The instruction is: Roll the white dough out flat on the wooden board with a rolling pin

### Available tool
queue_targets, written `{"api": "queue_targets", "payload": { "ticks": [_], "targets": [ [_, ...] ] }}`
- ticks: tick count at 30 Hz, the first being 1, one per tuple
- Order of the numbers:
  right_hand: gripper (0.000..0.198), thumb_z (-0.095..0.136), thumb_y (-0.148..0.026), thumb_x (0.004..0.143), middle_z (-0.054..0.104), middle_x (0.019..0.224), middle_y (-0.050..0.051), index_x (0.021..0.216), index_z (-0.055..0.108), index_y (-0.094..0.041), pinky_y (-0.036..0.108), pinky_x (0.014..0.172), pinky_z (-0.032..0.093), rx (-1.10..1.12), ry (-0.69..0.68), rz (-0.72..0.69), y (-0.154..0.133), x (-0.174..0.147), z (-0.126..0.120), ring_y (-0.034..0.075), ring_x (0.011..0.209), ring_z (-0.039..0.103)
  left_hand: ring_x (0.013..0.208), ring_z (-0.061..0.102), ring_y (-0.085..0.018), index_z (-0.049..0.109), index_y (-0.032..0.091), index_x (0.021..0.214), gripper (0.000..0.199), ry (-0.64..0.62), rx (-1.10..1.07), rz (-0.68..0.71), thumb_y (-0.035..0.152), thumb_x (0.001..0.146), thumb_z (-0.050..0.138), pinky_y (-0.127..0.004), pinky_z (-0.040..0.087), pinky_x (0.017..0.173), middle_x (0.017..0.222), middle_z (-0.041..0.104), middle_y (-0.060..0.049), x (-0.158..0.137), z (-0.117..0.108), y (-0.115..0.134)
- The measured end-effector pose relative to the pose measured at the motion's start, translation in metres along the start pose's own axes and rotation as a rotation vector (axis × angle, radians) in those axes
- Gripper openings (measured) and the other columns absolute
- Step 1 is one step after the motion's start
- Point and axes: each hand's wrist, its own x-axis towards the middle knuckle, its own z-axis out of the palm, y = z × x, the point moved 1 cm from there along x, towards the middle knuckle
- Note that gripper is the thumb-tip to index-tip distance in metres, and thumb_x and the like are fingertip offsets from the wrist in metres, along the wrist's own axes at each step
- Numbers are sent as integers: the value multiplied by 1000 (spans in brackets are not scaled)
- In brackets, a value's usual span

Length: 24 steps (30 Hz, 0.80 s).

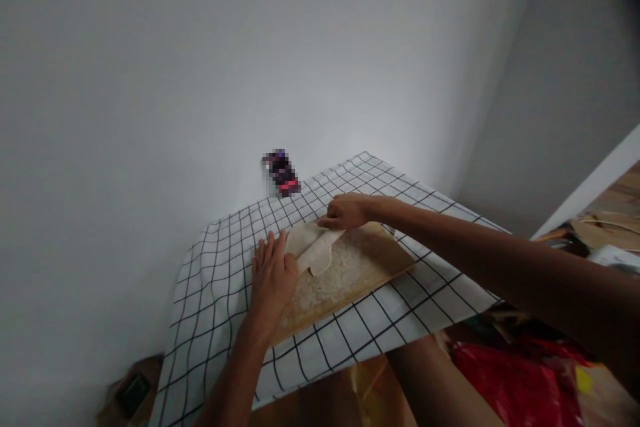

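Pale walls [310, 60] rose behind the checked tablecloth [215, 293], and there it was, the folded dough sheet [316, 256], lying on the floury board [355, 273]! The left hand [275, 273] lay open at its left edge, fingers outstretched; the right hand [347, 211] was curled at the far end, its grip on the dough impossible to tell.

A home, by its checked tablecloth [215, 287]
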Motion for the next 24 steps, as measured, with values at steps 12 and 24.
{"api": "queue_targets", "payload": {
  "ticks": [12,24],
  "targets": [
    [49,34,-47,110,73,133,11,128,73,-24,40,95,46,30,248,-113,12,-17,28,29,118,66,161,34,-39,47,16,162,58,37,73,21,25,107,34,-68,31,128,171,41,-17,-8,-6,17],
    [50,34,-48,109,73,127,14,128,73,-24,42,93,50,-61,181,-44,6,-4,18,30,115,69,159,39,-35,47,14,161,56,65,119,94,24,108,34,-64,32,129,167,48,-19,-12,0,13]
  ]
}}
